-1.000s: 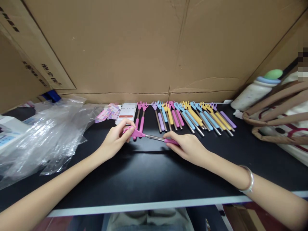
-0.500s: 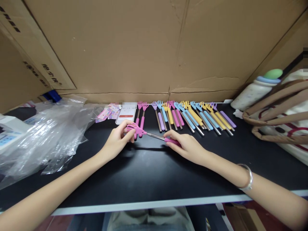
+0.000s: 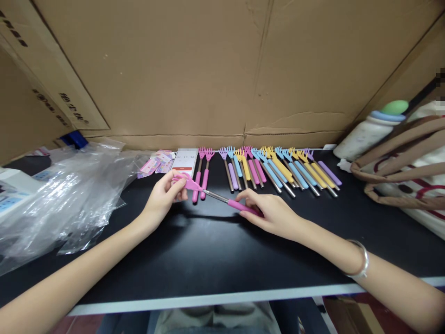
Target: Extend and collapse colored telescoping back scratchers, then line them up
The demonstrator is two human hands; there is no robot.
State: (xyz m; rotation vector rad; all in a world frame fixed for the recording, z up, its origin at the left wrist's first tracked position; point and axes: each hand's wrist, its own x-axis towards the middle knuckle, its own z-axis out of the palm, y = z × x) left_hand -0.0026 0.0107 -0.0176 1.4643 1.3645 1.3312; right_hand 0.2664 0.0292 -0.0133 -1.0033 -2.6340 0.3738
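Pink back scratcher (image 3: pixel 216 195) is being held above the black counter (image 3: pixel 222 264), near the middle, its claw head pointing left and its handle pointing right. At the left edge, a white box with blue printing (image 3: pixel 12 195) is sitting beside and partly under a loose pile of clear plastic bags (image 3: pixel 73 199). A small blue object (image 3: pixel 74 138) is resting behind the pile. Next, pink and purple printed cards (image 3: pixel 160 161) are lying on the far side, just left of a phone (image 3: pixel 184 160) showing digits and a red bar. The left hand (image 3: pixel 162 197) is reaching in below the phone, its fingers clamping on the pink claw head. Beyond that head, two pink scratchers (image 3: pixel 205 178) are lying side by side. The right hand (image 3: pixel 271 211) is gripping the pink handle, its fingers closing around it; a silver bracelet (image 3: pixel 364 260) is circling that wrist. Between the hands, the thin metal rod is showing. Farther right, a row of purple, blue, yellow and pink scratchers (image 3: pixel 281 170) is lying with claws toward the cardboard wall (image 3: pixel 208 69). At the far right, a pale bottle with a green top (image 3: pixel 365 137) is leaning beside a bag with brown straps (image 3: pixel 399 175).
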